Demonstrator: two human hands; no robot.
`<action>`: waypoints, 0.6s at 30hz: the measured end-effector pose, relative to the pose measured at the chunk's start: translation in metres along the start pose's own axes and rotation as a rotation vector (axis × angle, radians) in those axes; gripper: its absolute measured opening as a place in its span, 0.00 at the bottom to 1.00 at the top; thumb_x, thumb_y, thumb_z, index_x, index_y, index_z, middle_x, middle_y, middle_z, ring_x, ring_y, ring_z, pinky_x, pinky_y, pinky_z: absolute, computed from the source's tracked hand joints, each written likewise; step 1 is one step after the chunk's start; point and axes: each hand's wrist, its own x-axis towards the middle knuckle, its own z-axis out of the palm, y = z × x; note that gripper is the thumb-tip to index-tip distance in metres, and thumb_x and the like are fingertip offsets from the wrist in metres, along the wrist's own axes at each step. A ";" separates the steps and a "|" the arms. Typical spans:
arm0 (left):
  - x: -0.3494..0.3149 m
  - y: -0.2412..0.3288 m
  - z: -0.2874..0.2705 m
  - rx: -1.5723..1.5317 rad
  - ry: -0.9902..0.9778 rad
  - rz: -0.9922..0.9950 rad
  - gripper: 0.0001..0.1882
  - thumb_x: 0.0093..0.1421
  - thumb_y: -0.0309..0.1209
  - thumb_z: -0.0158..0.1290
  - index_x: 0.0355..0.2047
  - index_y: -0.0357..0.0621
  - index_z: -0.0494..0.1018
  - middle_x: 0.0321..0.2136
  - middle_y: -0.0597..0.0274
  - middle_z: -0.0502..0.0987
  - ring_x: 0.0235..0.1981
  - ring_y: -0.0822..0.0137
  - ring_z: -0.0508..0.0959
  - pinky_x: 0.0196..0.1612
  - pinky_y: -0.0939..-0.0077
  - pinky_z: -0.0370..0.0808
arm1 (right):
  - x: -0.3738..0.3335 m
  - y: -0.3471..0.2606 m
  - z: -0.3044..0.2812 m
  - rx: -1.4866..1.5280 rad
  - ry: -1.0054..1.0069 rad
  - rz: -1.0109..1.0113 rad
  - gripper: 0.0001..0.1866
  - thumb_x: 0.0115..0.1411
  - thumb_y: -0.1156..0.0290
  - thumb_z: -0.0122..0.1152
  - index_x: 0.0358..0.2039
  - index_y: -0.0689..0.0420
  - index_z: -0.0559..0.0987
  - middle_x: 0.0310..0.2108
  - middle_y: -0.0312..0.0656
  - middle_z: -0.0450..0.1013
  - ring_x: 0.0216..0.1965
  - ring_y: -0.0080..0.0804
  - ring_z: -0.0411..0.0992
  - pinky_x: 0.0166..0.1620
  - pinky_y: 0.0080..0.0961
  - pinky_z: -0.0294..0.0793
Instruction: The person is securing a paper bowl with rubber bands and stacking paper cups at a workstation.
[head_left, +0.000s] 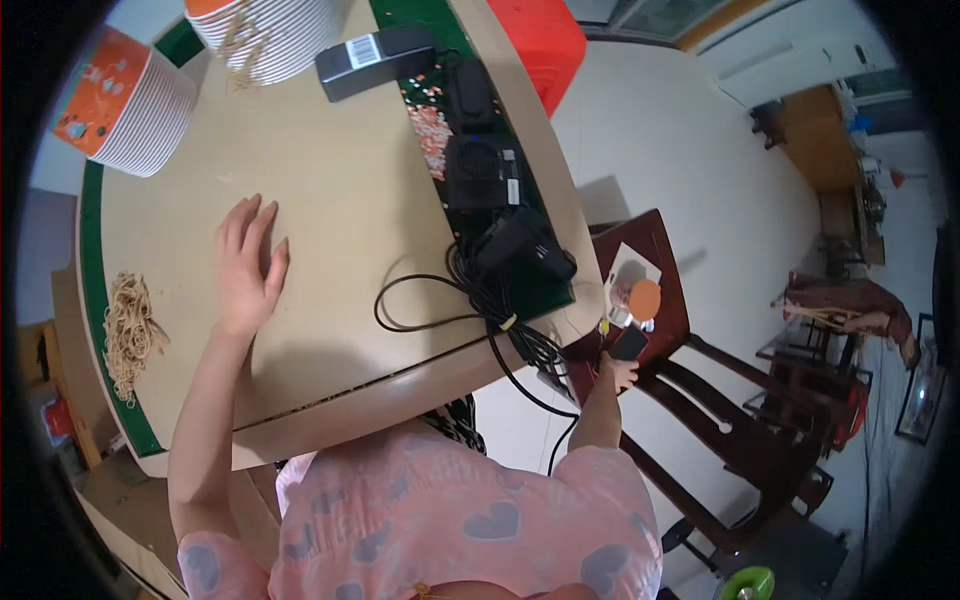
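Observation:
My left hand (pixel 248 262) rests on the pale tabletop (pixel 330 230), fingers stretched out and holding nothing. A tangled heap of tan rubber bands (pixel 130 335) lies to its left, near the green table border. Off the table's right side, my right hand (pixel 620 374) has its fingers around the lower end of a dark smartphone (pixel 629 344). The phone is over the seat of a dark red wooden chair (pixel 662 260). Beside it on that seat are a jar with an orange lid (pixel 644 299) and a white sheet (pixel 630 262).
Nested stacks of orange-and-white paper bowls (pixel 150 118) (pixel 275 45) stand at the far left. A grey box-shaped device (pixel 375 62), black devices (pixel 480 170), small pink-and-white bits (pixel 430 140) and coiled black cables (pixel 490 300) line the right side. A red plastic stool (pixel 540 45) stands beyond.

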 end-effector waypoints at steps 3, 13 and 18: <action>0.004 0.003 0.005 -0.045 -0.009 -0.008 0.22 0.57 0.30 0.51 0.53 0.43 0.67 0.55 0.51 0.64 0.58 0.50 0.62 0.59 0.58 0.60 | 0.019 0.014 0.014 0.040 0.054 -0.046 0.48 0.35 0.52 0.76 0.55 0.46 0.58 0.55 0.44 0.58 0.56 0.46 0.59 0.51 0.47 0.71; 0.006 0.002 -0.006 0.045 -0.011 -0.020 0.23 0.55 0.30 0.52 0.52 0.42 0.68 0.54 0.50 0.65 0.57 0.49 0.62 0.59 0.57 0.61 | 0.032 0.014 0.021 0.066 0.053 -0.121 0.45 0.37 0.47 0.75 0.50 0.50 0.59 0.48 0.50 0.68 0.48 0.52 0.70 0.47 0.47 0.75; 0.002 -0.007 0.000 0.031 0.034 0.012 0.24 0.54 0.35 0.52 0.51 0.41 0.67 0.52 0.48 0.66 0.56 0.48 0.62 0.59 0.53 0.58 | 0.063 -0.022 -0.077 0.754 0.621 -0.569 0.18 0.47 0.74 0.63 0.39 0.62 0.71 0.39 0.52 0.71 0.36 0.50 0.71 0.42 0.44 0.70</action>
